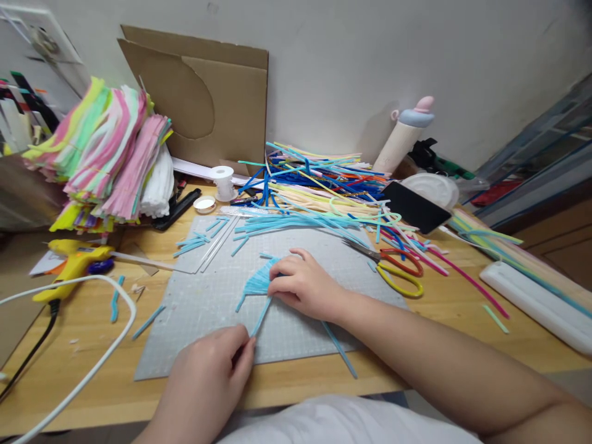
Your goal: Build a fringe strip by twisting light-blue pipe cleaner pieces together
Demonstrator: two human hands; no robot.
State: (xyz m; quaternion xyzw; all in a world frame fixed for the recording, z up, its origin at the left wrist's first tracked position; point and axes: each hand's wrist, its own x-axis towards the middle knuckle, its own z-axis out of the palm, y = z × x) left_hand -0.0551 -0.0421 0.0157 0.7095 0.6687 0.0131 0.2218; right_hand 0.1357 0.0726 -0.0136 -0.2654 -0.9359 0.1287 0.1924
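Observation:
On the grey cutting mat lies a light-blue fan-shaped piece, which looks built from pipe cleaners laid side by side. My right hand is closed at its right edge, its fingers and thumb covering part of it. A single blue pipe cleaner slants down from there to my left hand, whose thumb and forefinger pinch its lower end. Another blue pipe cleaner sticks out from under my right forearm, over the mat's front edge.
Behind the mat lies a heap of blue and pale pipe cleaners. Scissors rest at its right. A yellow glue gun and white cable are on the left, below colourful bundles. Short blue pieces and a spool lie beyond.

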